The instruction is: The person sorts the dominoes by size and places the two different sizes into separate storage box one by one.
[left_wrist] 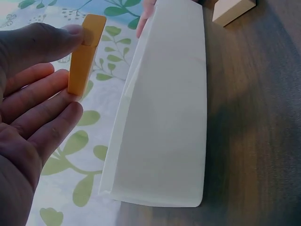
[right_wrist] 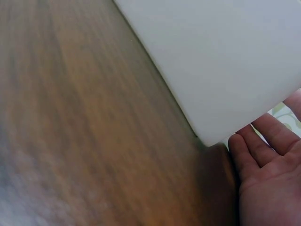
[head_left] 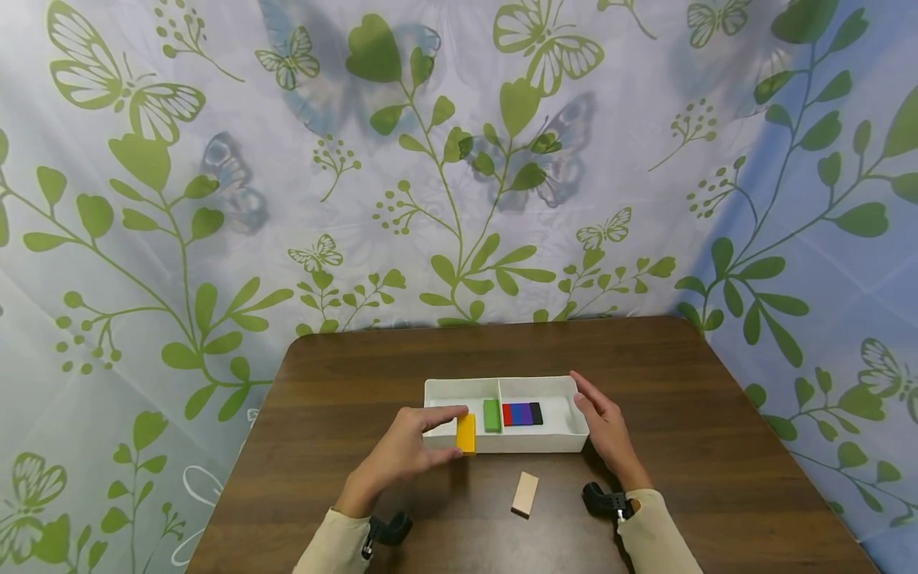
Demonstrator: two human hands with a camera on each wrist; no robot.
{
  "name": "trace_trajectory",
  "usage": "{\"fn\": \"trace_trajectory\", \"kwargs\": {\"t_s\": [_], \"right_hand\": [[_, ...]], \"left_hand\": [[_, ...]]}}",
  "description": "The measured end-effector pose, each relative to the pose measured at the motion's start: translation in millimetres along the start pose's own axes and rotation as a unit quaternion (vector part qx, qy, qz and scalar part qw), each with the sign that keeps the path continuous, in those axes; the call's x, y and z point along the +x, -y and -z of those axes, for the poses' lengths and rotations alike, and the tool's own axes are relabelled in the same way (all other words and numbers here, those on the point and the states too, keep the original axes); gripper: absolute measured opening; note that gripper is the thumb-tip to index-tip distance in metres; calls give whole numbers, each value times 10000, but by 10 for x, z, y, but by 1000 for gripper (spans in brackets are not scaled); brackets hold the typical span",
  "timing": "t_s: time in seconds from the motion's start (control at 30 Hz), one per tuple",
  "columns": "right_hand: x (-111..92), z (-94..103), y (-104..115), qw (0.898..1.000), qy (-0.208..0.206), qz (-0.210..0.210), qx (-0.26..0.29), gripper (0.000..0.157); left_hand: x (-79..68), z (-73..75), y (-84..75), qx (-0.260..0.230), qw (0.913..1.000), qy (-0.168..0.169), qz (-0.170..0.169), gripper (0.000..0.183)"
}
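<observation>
A yellow block [head_left: 466,434] is pinched between the thumb and fingers of my left hand [head_left: 409,448], held over the front left part of a white two-compartment box [head_left: 534,444]. In the left wrist view the yellow block [left_wrist: 83,63] stands on edge beside the box wall [left_wrist: 162,113]. My right hand [head_left: 606,430] touches the box's right end with its fingers fairly straight. A green block [head_left: 491,415] lies in the left compartment against the divider. The right compartment holds red [head_left: 507,414], blue, purple [head_left: 526,414] and black [head_left: 536,413] blocks side by side.
A plain wooden block [head_left: 525,494] lies on the dark wood table [head_left: 358,359] in front of the box. Behind the table hangs a leaf-and-butterfly patterned curtain [head_left: 445,199]. Each wrist carries a black camera mount [head_left: 605,501].
</observation>
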State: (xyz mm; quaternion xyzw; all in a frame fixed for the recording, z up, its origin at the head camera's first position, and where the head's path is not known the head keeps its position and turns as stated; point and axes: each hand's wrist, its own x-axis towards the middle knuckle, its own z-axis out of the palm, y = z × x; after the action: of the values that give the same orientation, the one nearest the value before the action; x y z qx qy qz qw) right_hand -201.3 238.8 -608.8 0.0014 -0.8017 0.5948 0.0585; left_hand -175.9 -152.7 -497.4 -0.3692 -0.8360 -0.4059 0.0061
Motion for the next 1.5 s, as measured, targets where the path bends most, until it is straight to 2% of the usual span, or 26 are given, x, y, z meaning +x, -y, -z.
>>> {"fn": "trace_trajectory", "kwargs": {"t_s": [0.33, 0.93, 1.5], "right_hand": [[21, 1, -7, 10000, 14, -36, 25, 55], [29, -1, 16, 9999, 43, -42, 117, 52], [14, 1, 15, 10000, 22, -26, -10, 54]], "left_hand": [[154, 52, 53, 556, 9980, -198, 207, 59], [381, 6, 205, 876, 9929, 447, 667, 58], [575, -123, 365, 945, 9911, 705, 618, 56]]}}
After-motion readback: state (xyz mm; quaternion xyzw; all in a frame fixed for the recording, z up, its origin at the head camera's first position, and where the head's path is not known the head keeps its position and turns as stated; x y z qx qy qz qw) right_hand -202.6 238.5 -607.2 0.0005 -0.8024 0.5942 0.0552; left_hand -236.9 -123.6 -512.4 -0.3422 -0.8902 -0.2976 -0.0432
